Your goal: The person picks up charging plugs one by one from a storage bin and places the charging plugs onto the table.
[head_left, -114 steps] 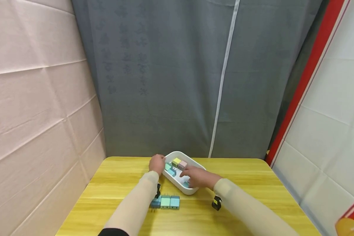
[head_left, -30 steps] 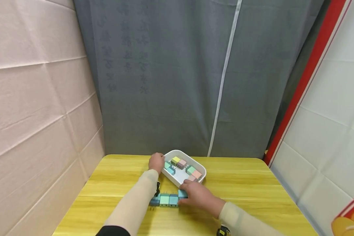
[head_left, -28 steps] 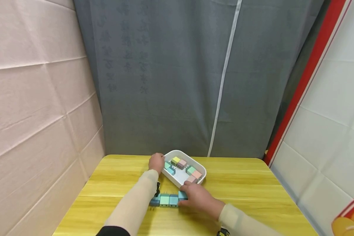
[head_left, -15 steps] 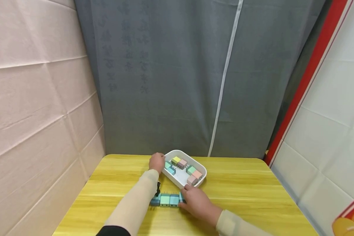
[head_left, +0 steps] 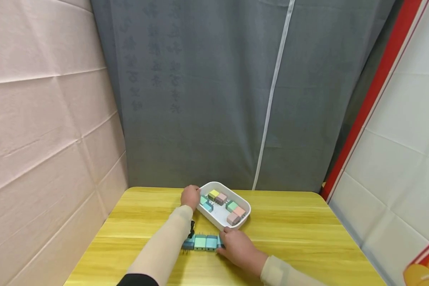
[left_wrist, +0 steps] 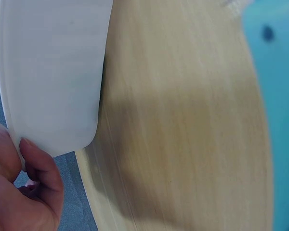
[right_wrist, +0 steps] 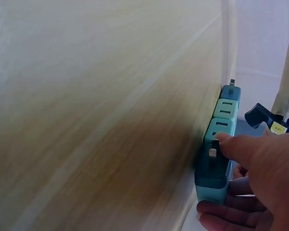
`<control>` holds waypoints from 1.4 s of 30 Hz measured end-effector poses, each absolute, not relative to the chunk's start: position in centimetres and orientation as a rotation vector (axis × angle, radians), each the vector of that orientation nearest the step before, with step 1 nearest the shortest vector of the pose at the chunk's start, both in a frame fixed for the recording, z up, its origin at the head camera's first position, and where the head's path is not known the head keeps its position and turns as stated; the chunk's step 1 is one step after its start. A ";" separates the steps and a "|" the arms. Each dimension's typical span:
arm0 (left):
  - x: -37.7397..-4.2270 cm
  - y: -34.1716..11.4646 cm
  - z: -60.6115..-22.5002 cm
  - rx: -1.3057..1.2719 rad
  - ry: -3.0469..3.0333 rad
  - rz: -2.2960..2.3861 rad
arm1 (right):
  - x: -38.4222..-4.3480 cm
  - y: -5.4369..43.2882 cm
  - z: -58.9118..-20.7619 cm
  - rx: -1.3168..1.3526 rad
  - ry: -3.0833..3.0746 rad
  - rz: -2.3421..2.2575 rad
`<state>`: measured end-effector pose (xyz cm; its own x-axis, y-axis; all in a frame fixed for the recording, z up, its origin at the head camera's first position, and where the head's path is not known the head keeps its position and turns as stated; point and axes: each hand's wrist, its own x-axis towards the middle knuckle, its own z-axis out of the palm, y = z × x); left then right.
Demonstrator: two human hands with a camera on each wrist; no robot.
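White round-cornered tray (head_left: 219,214) sits at the far edge of the yellow wood-grain desk (head_left: 289,222), pastel blocks (head_left: 233,218) inside | left hand (head_left: 190,196): grip pinched on the tray's rim | right hand (head_left: 238,247): grip curled around one blue pronged block (right_wrist: 213,183), at the right end of a blue-and-green block row (head_left: 200,243) nearer the person

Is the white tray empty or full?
Neither: partly filled. The head view shows a yellow block and other pastel blocks inside the white tray, with bare space between them.
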<state>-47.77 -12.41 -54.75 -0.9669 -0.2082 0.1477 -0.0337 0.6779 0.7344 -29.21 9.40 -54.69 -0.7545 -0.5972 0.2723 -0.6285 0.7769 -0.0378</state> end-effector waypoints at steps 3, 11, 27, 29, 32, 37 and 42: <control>-47.8 -12.4 -54.8 0.198 -2.676 -1.179 | -29.2 9.4 -54.8 0.948 -2.742 0.179; -47.9 -12.4 -54.9 0.183 -2.674 -1.177 | -29.1 9.4 -54.7 0.937 -2.751 0.157; -47.8 -12.4 -54.8 0.189 -2.671 -1.168 | -29.3 9.4 -54.9 0.953 -2.771 0.214; -47.8 -12.4 -54.8 0.193 -2.674 -1.181 | -29.1 9.4 -54.7 0.954 -2.763 0.238; -47.7 -12.4 -54.7 0.199 -2.678 -1.187 | -29.2 9.6 -54.4 0.946 -2.736 0.272; -47.4 -12.4 -54.4 0.197 -2.683 -1.183 | -30.2 10.6 -53.3 0.923 -2.685 0.388; -47.3 -12.4 -54.2 0.193 -2.698 -1.180 | -32.7 12.2 -51.8 0.957 -2.667 0.445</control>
